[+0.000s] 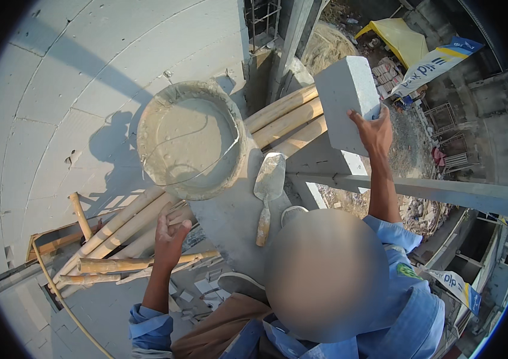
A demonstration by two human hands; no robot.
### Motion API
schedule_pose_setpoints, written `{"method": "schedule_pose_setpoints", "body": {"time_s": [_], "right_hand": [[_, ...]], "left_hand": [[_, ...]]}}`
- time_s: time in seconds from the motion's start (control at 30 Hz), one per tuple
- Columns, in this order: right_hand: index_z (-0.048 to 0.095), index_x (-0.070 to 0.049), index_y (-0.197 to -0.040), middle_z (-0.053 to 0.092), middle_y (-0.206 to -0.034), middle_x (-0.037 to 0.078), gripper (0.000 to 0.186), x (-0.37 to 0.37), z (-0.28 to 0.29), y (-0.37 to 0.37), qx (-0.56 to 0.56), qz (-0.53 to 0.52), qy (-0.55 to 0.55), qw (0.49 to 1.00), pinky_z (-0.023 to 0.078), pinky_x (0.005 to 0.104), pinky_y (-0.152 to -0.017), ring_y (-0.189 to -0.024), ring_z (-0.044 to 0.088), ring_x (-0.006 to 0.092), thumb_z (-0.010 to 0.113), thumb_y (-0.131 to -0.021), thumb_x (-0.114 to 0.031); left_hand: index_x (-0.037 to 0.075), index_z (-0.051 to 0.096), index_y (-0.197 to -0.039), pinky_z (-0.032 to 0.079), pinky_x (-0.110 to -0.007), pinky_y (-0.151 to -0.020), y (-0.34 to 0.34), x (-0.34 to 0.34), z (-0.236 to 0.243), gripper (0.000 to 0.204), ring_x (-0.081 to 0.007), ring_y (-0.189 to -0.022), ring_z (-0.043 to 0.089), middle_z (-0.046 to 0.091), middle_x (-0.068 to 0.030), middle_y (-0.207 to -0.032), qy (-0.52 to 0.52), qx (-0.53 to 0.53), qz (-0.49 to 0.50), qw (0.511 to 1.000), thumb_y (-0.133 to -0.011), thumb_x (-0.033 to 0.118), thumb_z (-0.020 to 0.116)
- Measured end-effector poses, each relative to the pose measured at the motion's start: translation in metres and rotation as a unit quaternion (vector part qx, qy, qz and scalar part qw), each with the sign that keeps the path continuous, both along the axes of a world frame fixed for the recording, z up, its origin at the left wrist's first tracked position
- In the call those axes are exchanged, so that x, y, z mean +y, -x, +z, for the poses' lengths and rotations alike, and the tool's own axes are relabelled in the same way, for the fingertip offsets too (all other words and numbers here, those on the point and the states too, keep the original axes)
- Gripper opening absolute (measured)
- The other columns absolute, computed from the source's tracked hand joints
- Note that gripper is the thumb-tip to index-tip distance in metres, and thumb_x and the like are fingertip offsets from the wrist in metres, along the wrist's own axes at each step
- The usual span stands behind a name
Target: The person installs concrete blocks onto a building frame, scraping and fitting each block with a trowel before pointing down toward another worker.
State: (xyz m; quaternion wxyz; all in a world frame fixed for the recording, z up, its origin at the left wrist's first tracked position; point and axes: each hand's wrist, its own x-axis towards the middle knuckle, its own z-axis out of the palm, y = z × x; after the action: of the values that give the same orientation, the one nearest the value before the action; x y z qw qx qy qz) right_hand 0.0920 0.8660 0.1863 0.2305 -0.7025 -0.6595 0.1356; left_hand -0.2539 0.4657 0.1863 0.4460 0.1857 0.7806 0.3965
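Note:
My right hand is closed around the edge of a pale grey building block, thumb on its broad face. The block stands tilted above other grey blocks; whether it touches them I cannot tell. My left hand is raised over the bamboo poles, empty, fingers slightly bent and apart from the thumb. Between the hands, a mortar-smeared trowel with a wooden handle lies on a grey board. Beyond it sits a round bucket of wet grey mortar, its thin wire handle lying across the top.
A pale block wall rises on the left. Bamboo poles run beneath the bucket and on to the far side. A metal beam crosses at right, above a drop to rubble and a yellow canopy. My shoe is near the board.

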Motion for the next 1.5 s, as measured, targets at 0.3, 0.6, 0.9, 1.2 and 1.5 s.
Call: {"method": "schedule_pose_setpoints", "body": {"time_s": [0.3,0.6,0.9,1.2,1.5], "right_hand": [[0.055,0.009,-0.127,0.071,-0.110,0.027,0.092,0.141,-0.024,0.078,-0.027,0.048,0.087,0.995,0.056,0.0434,-0.088,-0.099,0.072,0.0381,0.083,-0.066,-0.055],[0.054,0.006,-0.133,0.072,-0.107,0.023,0.096,0.192,-0.028,0.096,-0.008,0.088,0.130,0.988,0.059,0.0404,-0.082,-0.090,0.074,0.0311,0.084,-0.065,-0.056],[0.056,0.007,-0.130,0.072,-0.107,0.025,0.094,0.198,-0.030,0.098,-0.053,0.121,0.084,0.988,0.058,0.0411,-0.084,-0.092,0.074,0.0328,0.085,-0.065,-0.054],[0.054,0.009,-0.132,0.070,-0.113,0.027,0.096,0.208,-0.040,0.105,-0.101,0.152,0.021,0.983,0.056,0.0419,-0.091,-0.099,0.073,0.0343,0.085,-0.066,-0.054],[0.060,0.009,-0.125,0.073,-0.105,0.024,0.090,0.239,-0.055,0.142,-0.088,0.147,0.074,0.982,0.058,0.0400,-0.084,-0.092,0.074,0.0324,0.085,-0.066,-0.054]], "left_hand": [[-0.004,0.025,-0.152,0.040,-0.049,-0.113,-0.056,0.026,-0.078,0.103,-0.0363,-0.140,0.043,0.041,-0.0261,-0.150,0.014,0.060,-0.097,0.993,-0.075,0.024,0.088],[0.000,0.046,-0.142,0.038,-0.049,-0.113,-0.077,0.057,-0.072,0.097,-0.0386,-0.134,0.048,0.051,-0.0245,-0.142,0.057,0.104,-0.099,0.988,-0.069,0.044,0.092],[-0.001,0.055,-0.137,0.045,-0.049,-0.106,-0.072,0.037,-0.115,0.095,-0.0413,-0.124,0.058,0.063,-0.0249,-0.131,0.129,0.209,-0.208,0.947,-0.072,0.062,0.082],[0.013,0.067,-0.128,0.046,-0.051,-0.102,-0.078,0.030,-0.122,0.075,-0.0396,-0.119,0.061,0.066,-0.0147,-0.129,0.109,0.246,-0.214,0.939,-0.067,0.053,0.087],[0.009,0.059,-0.139,0.041,-0.049,-0.110,-0.071,0.030,-0.116,0.086,-0.0394,-0.129,0.055,0.061,-0.0185,-0.138,0.126,0.226,-0.281,0.924,-0.073,0.061,0.081]]}}
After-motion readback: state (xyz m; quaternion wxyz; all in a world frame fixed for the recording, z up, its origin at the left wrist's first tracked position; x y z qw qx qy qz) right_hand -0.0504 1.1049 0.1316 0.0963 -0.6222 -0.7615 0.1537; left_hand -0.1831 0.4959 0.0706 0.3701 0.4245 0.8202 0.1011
